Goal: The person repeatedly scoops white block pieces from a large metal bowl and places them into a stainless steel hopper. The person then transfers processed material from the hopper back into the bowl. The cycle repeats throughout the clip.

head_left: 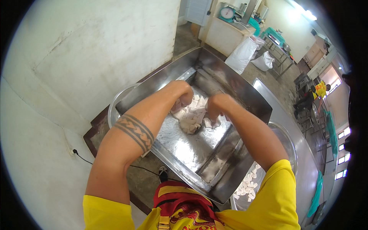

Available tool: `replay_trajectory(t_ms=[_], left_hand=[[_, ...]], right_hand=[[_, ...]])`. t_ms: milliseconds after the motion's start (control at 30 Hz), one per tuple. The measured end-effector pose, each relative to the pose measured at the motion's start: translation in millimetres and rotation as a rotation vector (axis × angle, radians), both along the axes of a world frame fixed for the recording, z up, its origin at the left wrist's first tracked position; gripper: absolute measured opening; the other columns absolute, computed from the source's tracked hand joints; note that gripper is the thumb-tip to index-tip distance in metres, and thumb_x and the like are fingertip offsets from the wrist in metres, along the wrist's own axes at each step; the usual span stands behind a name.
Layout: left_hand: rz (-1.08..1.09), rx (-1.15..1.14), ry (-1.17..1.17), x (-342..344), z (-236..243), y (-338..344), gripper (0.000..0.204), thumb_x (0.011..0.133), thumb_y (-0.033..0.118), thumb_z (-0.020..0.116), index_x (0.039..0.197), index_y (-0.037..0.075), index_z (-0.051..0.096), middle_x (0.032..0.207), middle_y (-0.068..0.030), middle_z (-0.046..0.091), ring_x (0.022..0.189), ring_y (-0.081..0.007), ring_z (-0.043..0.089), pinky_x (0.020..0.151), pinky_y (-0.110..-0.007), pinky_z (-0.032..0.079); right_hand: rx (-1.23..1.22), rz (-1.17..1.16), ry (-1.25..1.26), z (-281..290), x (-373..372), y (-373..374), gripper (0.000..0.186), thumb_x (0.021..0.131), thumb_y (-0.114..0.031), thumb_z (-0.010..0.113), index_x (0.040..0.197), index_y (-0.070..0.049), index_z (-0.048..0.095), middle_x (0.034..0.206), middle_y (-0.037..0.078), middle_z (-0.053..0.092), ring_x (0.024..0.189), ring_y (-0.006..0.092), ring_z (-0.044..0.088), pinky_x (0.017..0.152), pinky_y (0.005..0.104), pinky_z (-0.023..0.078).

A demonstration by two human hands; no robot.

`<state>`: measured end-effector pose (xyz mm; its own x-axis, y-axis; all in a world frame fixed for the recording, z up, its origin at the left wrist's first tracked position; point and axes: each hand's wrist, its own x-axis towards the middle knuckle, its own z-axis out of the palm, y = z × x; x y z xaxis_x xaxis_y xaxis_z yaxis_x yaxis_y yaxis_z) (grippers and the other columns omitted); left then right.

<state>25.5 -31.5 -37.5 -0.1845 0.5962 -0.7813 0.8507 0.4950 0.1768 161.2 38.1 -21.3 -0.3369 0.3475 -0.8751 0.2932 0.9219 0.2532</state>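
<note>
A heap of pale white cut chunks [193, 114] lies on the shiny floor of a deep metal trough [188, 151]; I cannot tell what they are made of. My left hand [182, 102] reaches into the heap's left side, its fingers curled in around some chunks and partly hidden by the wrist. On the heap's right side my right hand [214, 112] points down, bent fingers closed about more chunks. Both forearms reach over the trough's near side.
To the right, a large round clear basin [234, 201] holds more white pieces beside a long metal table [301, 161]. A wall [96, 50] runs along the left. White sacks [242, 55], a dial scale [227, 13] and a person in yellow [319, 90] are farther off.
</note>
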Motion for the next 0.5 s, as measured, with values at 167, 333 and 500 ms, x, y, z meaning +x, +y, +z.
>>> replay_trajectory(t_ms=[167,333,500], left_hand=[[-0.103,-0.069,-0.057,-1,-11,7,0.038,0.091,0.011,0.056,0.124,-0.003,0.065,0.115,-0.014,0.074,0.108,-0.0244,0.071,0.088,-0.04,0.055],[-0.097,-0.109,-0.02,-11,-4,9,0.033,0.093,0.011,0.054,0.12,-0.003,0.068,0.112,-0.0142,0.075,0.104,-0.025,0.072,0.089,-0.041,0.055],[-0.047,-0.178,-0.018,-16,-6,9,0.03,0.095,0.01,0.054,0.117,-0.002,0.07,0.115,-0.0162,0.073,0.1,-0.027,0.072,0.092,-0.042,0.053]], right_hand=[[-0.111,0.115,0.325,-31,19,-25,0.037,0.073,-0.023,0.089,0.1,0.0,0.076,0.095,0.01,0.076,0.083,0.0215,0.073,0.074,0.0334,0.059],[-0.507,-0.214,0.398,-34,-9,-5,0.035,0.074,-0.022,0.087,0.095,0.003,0.074,0.091,0.015,0.075,0.081,0.0224,0.075,0.067,0.0358,0.062],[-0.06,0.154,0.747,-40,-4,9,0.048,0.08,-0.036,0.076,0.118,-0.008,0.072,0.13,0.018,0.065,0.123,0.0292,0.062,0.098,0.0434,0.052]])
